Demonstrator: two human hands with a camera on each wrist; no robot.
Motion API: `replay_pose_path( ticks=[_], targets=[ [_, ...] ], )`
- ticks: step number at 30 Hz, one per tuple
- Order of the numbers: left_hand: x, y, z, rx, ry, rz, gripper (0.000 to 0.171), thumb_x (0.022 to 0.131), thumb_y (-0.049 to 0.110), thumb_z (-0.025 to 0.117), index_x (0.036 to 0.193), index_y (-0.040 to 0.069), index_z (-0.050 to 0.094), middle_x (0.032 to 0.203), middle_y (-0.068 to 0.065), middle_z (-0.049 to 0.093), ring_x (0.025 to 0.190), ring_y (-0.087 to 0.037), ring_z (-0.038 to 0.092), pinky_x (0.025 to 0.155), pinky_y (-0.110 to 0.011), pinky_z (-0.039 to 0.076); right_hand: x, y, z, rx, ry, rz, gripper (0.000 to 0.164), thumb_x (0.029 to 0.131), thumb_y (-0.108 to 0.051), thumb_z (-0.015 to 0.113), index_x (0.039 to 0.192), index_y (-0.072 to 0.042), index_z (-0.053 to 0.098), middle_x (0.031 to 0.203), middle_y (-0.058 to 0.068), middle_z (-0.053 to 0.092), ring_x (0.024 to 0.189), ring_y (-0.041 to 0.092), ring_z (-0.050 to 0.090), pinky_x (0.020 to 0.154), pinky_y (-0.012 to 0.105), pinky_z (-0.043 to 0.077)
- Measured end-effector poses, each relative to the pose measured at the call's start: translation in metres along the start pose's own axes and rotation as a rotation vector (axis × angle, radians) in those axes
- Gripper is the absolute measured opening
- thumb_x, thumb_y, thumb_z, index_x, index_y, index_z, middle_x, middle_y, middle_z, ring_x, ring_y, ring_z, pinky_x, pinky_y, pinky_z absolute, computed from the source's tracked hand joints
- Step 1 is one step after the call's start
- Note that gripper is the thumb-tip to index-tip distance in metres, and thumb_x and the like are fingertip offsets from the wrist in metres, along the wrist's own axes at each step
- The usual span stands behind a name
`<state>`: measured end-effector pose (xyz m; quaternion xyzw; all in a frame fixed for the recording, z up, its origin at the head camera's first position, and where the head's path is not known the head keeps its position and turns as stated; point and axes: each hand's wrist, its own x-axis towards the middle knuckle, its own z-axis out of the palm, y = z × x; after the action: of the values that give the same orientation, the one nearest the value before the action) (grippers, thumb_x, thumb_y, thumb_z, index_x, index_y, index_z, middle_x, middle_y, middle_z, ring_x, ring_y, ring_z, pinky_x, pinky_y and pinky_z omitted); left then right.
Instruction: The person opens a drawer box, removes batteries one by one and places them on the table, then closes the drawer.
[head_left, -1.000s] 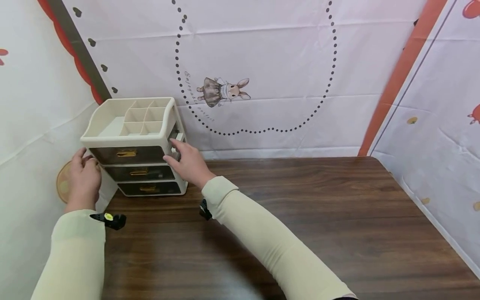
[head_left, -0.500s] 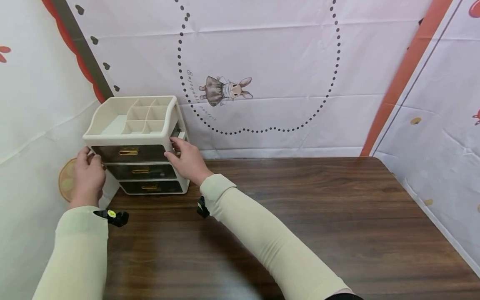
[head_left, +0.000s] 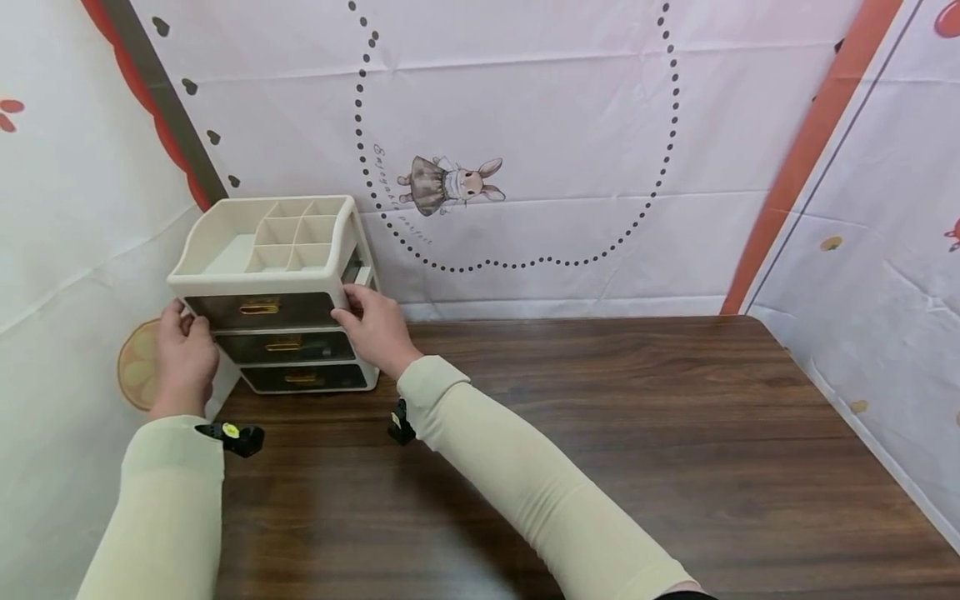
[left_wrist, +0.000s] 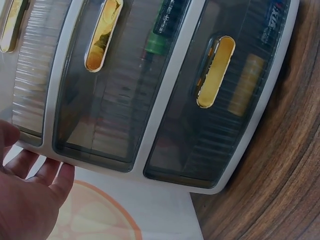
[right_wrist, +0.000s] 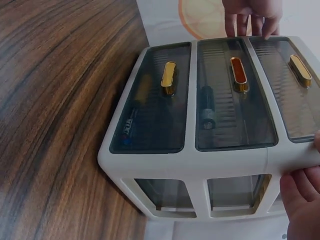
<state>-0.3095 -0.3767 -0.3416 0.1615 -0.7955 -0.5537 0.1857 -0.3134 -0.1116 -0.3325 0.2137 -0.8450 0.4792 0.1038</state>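
A cream desktop drawer organizer (head_left: 258, 282) stands at the back left, with several small compartments on top. Its front has three dark see-through drawers (head_left: 270, 346) with gold handles (head_left: 258, 308), all pushed in. My left hand (head_left: 185, 358) grips the organizer's left side, fingers (left_wrist: 47, 172) along the side wall and thumb at the front edge. At the upper right side, my right hand (head_left: 377, 329) holds the frame, thumb toward the front and fingers on the side. Through the drawer fronts show a green-and-dark marker-like item (left_wrist: 159, 35) and a yellowish piece (left_wrist: 246, 85).
The dark wood-grain table (head_left: 585, 442) extends to the right and toward me. White printed cloth (head_left: 525, 108) hangs behind it and along both sides, close to the organizer's back and left. A black wrist camera (head_left: 238, 437) sits on the left cuff.
My left hand has moved right and closed in on the organizer's left side. My right hand has settled against the right side, slightly lower. The organizer stays in about the same place.
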Motion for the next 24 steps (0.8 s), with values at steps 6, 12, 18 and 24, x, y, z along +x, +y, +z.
replay_pose_path(
  ticks=[6,12,18,24],
  targets=[
    [-0.003,-0.001,0.001,0.071,-0.003,0.008,0.049,0.104,0.026,0.024,0.151,0.040,0.022,0.152,-0.006,0.040,0.126,-0.011,0.043,0.098,-0.028,0.039,-0.001,0.002,-0.003,0.039,0.006,0.003,0.038,0.097,-0.027,0.059,0.134,-0.017,0.056,0.116,-0.002,0.067,0.101,0.006,0.063,0.083,0.016,0.050],
    [-0.007,-0.002,0.004,0.077,-0.013,0.007,0.051,0.104,0.027,0.025,0.153,0.040,0.018,0.157,-0.007,0.032,0.136,-0.013,0.037,0.108,-0.034,0.036,-0.005,0.005,-0.008,0.031,0.010,-0.003,0.039,0.097,-0.027,0.059,0.134,-0.015,0.056,0.118,0.000,0.066,0.103,0.008,0.064,0.084,0.016,0.050],
    [-0.010,-0.004,0.009,0.064,-0.014,0.026,0.053,0.104,0.027,0.026,0.154,0.037,0.016,0.158,-0.009,0.029,0.142,-0.020,0.034,0.114,-0.039,0.033,-0.009,0.009,-0.015,0.021,0.011,-0.004,0.040,0.097,-0.027,0.060,0.134,-0.015,0.057,0.118,0.000,0.066,0.103,0.008,0.064,0.084,0.017,0.050],
    [-0.016,-0.004,0.013,0.109,-0.052,0.072,0.051,0.104,0.030,0.026,0.154,0.037,0.018,0.158,-0.012,0.028,0.143,-0.027,0.032,0.114,-0.046,0.032,-0.014,0.015,-0.024,0.021,0.013,-0.011,0.041,0.097,-0.027,0.060,0.136,-0.014,0.056,0.119,0.002,0.066,0.106,0.010,0.064,0.085,0.018,0.051]
  ],
)
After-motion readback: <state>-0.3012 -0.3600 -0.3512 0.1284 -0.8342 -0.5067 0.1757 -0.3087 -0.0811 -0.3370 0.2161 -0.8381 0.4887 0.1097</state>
